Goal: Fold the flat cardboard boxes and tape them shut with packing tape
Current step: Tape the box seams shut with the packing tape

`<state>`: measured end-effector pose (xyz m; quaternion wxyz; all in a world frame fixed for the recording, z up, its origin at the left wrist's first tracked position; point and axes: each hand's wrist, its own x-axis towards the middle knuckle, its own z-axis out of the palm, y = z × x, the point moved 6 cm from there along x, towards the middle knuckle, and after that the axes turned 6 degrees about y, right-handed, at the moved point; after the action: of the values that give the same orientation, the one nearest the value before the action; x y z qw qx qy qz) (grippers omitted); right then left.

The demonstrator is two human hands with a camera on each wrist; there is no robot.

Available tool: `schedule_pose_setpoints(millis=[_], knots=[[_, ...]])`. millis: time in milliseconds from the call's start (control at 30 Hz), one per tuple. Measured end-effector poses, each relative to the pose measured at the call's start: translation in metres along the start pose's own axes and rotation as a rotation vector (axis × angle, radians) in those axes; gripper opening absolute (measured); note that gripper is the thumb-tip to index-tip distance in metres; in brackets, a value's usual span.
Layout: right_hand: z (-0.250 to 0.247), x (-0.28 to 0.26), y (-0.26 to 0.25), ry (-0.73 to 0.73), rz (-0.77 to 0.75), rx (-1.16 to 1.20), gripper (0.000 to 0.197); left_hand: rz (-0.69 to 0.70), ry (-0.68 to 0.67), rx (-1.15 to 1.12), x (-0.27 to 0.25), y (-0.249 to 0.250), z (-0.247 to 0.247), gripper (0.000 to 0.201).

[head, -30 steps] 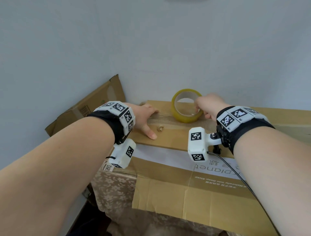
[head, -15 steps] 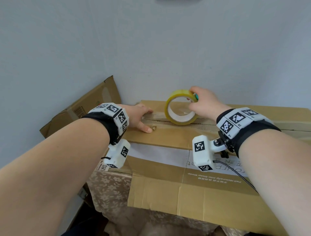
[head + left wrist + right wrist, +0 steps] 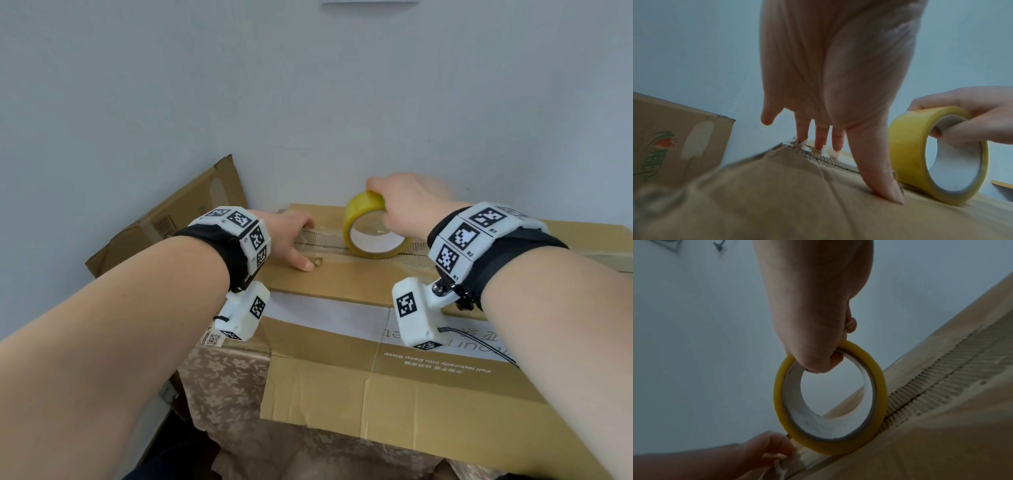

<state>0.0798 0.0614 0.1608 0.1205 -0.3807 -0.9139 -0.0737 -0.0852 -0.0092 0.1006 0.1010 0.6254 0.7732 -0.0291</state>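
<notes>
A large brown cardboard box [image 3: 342,281] lies in front of me with its top flaps closed along a rough seam [image 3: 322,240]. My right hand [image 3: 407,205] grips a yellow roll of packing tape [image 3: 363,219] by its upper rim, thumb inside the core, and the roll stands on edge on the seam [image 3: 931,389]. My left hand [image 3: 291,236] lies flat with straight fingers on the tape end at the box's far left corner [image 3: 797,144], its thumb [image 3: 879,178] pressed on the near flap right beside the roll [image 3: 920,154].
A second folded cardboard box [image 3: 178,219] leans against the pale wall at the left. The box I work on sits on a table with a beige flowered cloth [image 3: 222,387]. A small bit of cardboard debris [image 3: 318,263] lies by my left thumb.
My right hand has tipped the roll from lying nearly flat to standing on edge on the seam, shifting its grip to the top rim. The left hand has stayed pressed at the corner.
</notes>
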Motion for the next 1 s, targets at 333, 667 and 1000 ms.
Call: schedule_pose_setpoints(millis=[333, 667, 1000], knots=[[-0.007, 0.008, -0.036, -0.045, -0.081, -0.242, 0.029, -0.013, 0.026, -0.029, -0.004, -0.003, 0.001, 0.090], [-0.002, 0.015, -0.044, -0.044, -0.086, -0.324, 0.022, -0.095, 0.122, 0.034, -0.009, -0.005, 0.006, 0.098], [-0.002, 0.013, -0.037, -0.075, -0.041, -0.292, 0.024, -0.115, 0.026, 0.081, -0.019, -0.010, 0.030, 0.089]])
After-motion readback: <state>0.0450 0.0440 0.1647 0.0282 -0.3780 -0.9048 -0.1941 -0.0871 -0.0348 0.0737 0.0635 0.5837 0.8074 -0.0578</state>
